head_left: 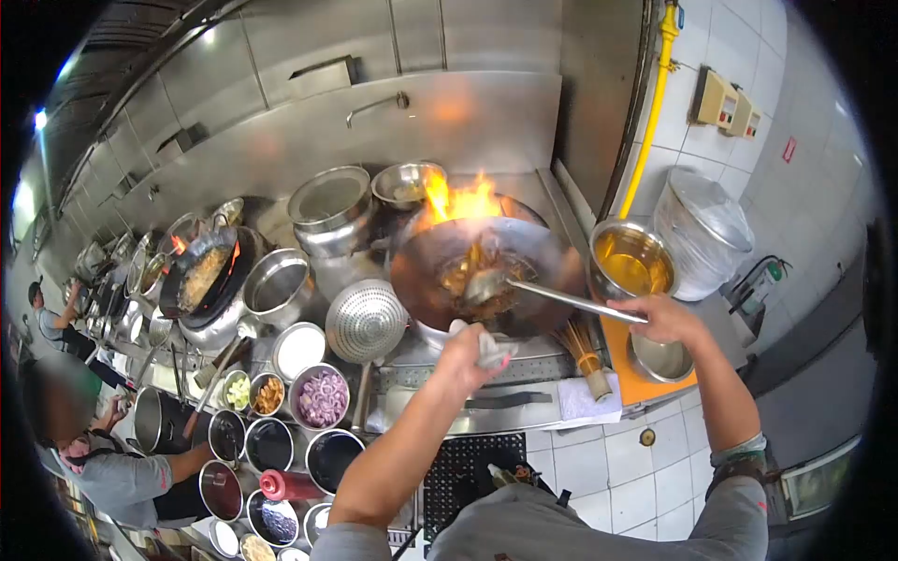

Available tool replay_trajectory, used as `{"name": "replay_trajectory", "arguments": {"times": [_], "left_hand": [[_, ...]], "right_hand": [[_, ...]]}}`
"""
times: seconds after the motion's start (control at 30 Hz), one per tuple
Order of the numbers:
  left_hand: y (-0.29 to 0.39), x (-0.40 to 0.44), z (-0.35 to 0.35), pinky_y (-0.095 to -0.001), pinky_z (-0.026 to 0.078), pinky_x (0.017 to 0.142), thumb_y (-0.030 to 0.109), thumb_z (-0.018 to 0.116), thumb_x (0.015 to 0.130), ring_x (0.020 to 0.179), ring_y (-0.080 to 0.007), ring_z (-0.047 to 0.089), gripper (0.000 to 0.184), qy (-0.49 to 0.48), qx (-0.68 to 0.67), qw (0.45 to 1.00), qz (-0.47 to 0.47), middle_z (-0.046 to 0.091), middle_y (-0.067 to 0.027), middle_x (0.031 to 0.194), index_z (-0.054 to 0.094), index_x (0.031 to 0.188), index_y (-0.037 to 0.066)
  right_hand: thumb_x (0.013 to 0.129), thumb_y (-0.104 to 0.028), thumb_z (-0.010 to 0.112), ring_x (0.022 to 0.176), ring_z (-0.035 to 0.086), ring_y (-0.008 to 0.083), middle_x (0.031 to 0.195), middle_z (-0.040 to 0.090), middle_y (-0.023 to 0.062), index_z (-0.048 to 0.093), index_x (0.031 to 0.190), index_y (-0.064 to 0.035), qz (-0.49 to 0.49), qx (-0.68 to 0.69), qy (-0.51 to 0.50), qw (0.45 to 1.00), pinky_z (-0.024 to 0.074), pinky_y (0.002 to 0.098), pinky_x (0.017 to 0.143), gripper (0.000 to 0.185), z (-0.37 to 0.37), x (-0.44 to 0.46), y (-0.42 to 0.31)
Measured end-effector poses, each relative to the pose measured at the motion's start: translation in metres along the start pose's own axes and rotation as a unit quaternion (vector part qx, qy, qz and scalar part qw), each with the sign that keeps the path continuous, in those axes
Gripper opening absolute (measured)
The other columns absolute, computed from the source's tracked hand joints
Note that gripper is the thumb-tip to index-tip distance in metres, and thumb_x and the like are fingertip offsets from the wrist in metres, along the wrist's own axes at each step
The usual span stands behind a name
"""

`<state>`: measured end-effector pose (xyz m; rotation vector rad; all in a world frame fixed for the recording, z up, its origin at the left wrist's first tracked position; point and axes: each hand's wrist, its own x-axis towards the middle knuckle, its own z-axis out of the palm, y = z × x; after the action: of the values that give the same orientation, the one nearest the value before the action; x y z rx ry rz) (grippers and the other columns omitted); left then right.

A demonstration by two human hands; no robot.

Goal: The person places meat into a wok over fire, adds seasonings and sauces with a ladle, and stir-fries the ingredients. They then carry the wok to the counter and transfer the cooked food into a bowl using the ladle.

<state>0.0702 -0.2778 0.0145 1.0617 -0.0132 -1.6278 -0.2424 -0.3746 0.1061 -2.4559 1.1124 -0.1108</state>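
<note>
My left hand [460, 361] is closed around a folded pale cloth [496, 348] at the near rim of a large dark wok [552, 252]. Whether a wok handle lies under the cloth is hidden. The long handle of a steel ladle [572, 301] is in my closed right hand [660, 320]. Its bowl rests in brown, glossy food [458, 273] inside the wok, which looks tilted. Flames [460, 198] rise behind the wok's far rim.
Left of the wok are a perforated strainer [367, 320] and a bowl of chopped purple onions [321, 396]. A pot of yellow oil [634, 260] and a bamboo brush [587, 363] stand to the right. A co-worker [122, 477] is at the left.
</note>
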Motion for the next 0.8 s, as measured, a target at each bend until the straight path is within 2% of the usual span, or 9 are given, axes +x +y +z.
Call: {"name": "replay_trajectory", "arguments": {"times": [0.07, 0.13, 0.3, 0.37, 0.4, 0.47, 0.57, 0.73, 0.8], "left_hand": [[0.01, 0.022, 0.001, -0.046, 0.054, 0.065, 0.014, 0.048, 0.088, 0.088, -0.0351, 0.06, 0.019, 0.033, -0.003, 0.999, -0.01, 0.056, -0.0171, 0.098, 0.044, 0.105, 0.008], [0.009, 0.067, -0.019, -0.0462, 0.054, 0.068, 0.011, 0.049, 0.086, 0.09, -0.0347, 0.06, 0.017, -0.035, 0.011, 0.999, -0.035, 0.054, -0.0151, 0.098, 0.045, 0.103, 0.009], [-0.056, 0.025, -0.068, -0.0482, 0.053, 0.073, 0.009, 0.046, 0.087, 0.104, -0.0363, 0.057, 0.028, -0.079, 0.062, 0.995, 0.021, 0.055, -0.0185, 0.114, 0.046, 0.115, 0.011], [-0.066, -0.02, -0.055, -0.0471, 0.054, 0.064, 0.015, 0.042, 0.093, 0.094, -0.0356, 0.062, 0.027, -0.093, -0.011, 0.993, 0.067, 0.061, -0.0191, 0.113, 0.044, 0.119, 0.008], [-0.055, -0.032, -0.041, -0.0482, 0.054, 0.063, 0.015, 0.043, 0.093, 0.092, -0.0363, 0.062, 0.025, -0.021, -0.047, 0.998, 0.037, 0.061, -0.0193, 0.108, 0.045, 0.117, 0.007], [-0.023, -0.027, -0.027, -0.0479, 0.053, 0.068, 0.015, 0.045, 0.093, 0.091, -0.0357, 0.061, 0.018, -0.006, -0.044, 0.999, 0.018, 0.06, -0.0173, 0.101, 0.046, 0.107, 0.005], [-0.001, -0.028, -0.008, -0.0468, 0.053, 0.069, 0.013, 0.046, 0.09, 0.091, -0.0343, 0.061, 0.015, -0.023, -0.067, 0.997, 0.034, 0.059, -0.0165, 0.099, 0.046, 0.102, 0.004], [-0.004, -0.02, 0.0, -0.0473, 0.056, 0.069, 0.008, 0.047, 0.086, 0.09, -0.0318, 0.06, 0.014, -0.044, -0.074, 0.996, 0.031, 0.059, -0.0155, 0.102, 0.046, 0.099, 0.005], [-0.03, -0.015, -0.008, -0.0489, 0.055, 0.072, 0.006, 0.046, 0.085, 0.095, -0.0316, 0.06, 0.024, -0.06, 0.022, 0.988, 0.14, 0.059, -0.0156, 0.106, 0.045, 0.109, 0.003]], "right_hand": [[0.076, -0.004, 0.058, 0.111, 0.057, 0.0317, 0.123, 0.06, 0.0121, 0.054, 0.13, -0.0205, 0.006, -0.06, -0.018, 0.998, 0.0453, 0.0367, 0.095, 0.057, -0.001, 0.013, -0.012], [0.076, -0.005, 0.058, 0.111, 0.057, 0.0318, 0.123, 0.059, 0.0123, 0.055, 0.129, -0.0205, 0.044, -0.066, 0.005, 0.997, 0.0458, 0.0368, 0.094, 0.056, 0.012, 0.035, -0.035], [0.076, -0.004, 0.058, 0.103, 0.059, 0.0357, 0.112, 0.062, 0.0168, 0.054, 0.131, -0.0233, 0.088, -0.182, 0.081, 0.976, 0.0481, 0.0394, 0.088, 0.059, 0.051, 0.021, -0.033], [0.079, -0.004, 0.058, 0.078, 0.063, 0.0304, 0.089, 0.063, 0.0152, 0.047, 0.136, -0.0215, -0.035, -0.014, 0.169, 0.985, 0.052, 0.0386, 0.068, 0.061, 0.069, -0.006, -0.012], [0.079, -0.004, 0.058, 0.078, 0.063, 0.0304, 0.089, 0.063, 0.0152, 0.047, 0.136, -0.0215, -0.031, -0.013, 0.153, 0.988, 0.052, 0.0386, 0.068, 0.061, 0.067, -0.014, -0.025], [0.084, -0.004, 0.057, 0.06, 0.055, 0.0168, 0.074, 0.052, 0.006, 0.04, 0.14, -0.0129, 0.213, 0.312, 0.018, 0.926, 0.0481, 0.032, 0.051, 0.059, 0.042, -0.023, -0.065], [0.084, -0.001, 0.055, 0.054, 0.046, 0.0072, 0.073, 0.049, 0.0012, 0.031, 0.141, -0.0012, 0.176, 0.441, 0.009, 0.88, 0.0396, 0.0237, 0.041, 0.062, 0.02, -0.017, -0.087], [0.085, -0.005, 0.055, 0.053, 0.049, 0.0097, 0.069, 0.049, 0.0021, 0.037, 0.134, 0.0028, 0.198, 0.44, 0.042, 0.875, 0.0437, 0.0274, 0.042, 0.053, -0.003, -0.01, -0.088], [0.085, -0.004, 0.054, 0.053, 0.05, 0.01, 0.072, 0.051, 0.0029, 0.035, 0.136, 0.0019, 0.204, 0.414, 0.038, 0.886, 0.044, 0.0278, 0.042, 0.054, -0.011, -0.005, -0.09]]}}
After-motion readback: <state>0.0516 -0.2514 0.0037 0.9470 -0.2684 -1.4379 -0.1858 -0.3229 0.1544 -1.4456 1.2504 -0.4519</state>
